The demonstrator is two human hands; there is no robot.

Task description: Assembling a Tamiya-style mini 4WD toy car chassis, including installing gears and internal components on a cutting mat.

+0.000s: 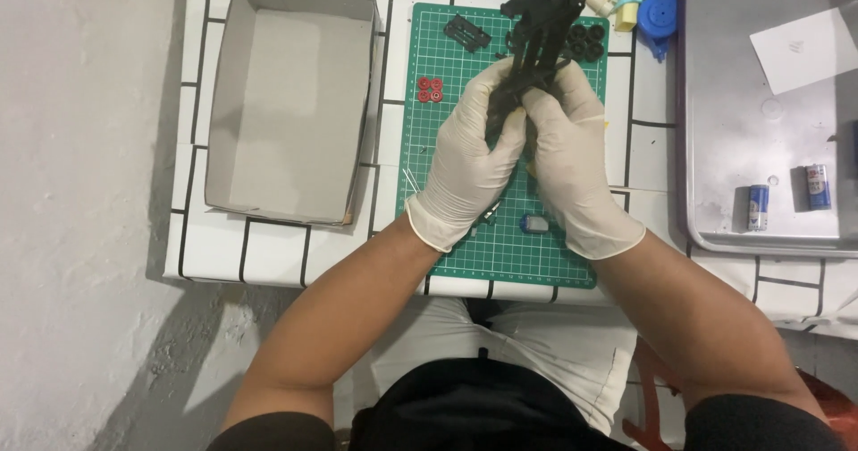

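Above the green cutting mat [500, 236], held clear of the surface, a black plastic frame [541, 22] sits between both gloved hands. Its lower end is buried in the grip; its upper end, a slotted, skeleton-like structure, projects away from the person toward the far edge of the mat. The left hand [469, 160] is closed around the frame's lower left side, fingers curled tight. The right hand [567, 156] is closed on the same piece from the right, thumb pressed in at the seam where the two hands meet. Both wear pale latex gloves.

Progress, judged from the layout: the frame appears only partly built up. Loose parts lie unfitted on the mat: four small red hubs [430, 89] to the left of the hands, a cluster of black tyres [585, 43] to the right of the frame, a flat black plate [466, 32] at the far left, and a small grey-blue component [534, 224] near the right wrist. Wheels are evidently not yet mounted.

Outward: an open cardboard box [290, 102] stands left of the mat. A metal tray [715, 147] to the right holds two cylindrical batteries [758, 207] and a white paper slip [804, 49]. Coloured plastic pieces [648, 4] crowd the far edge.
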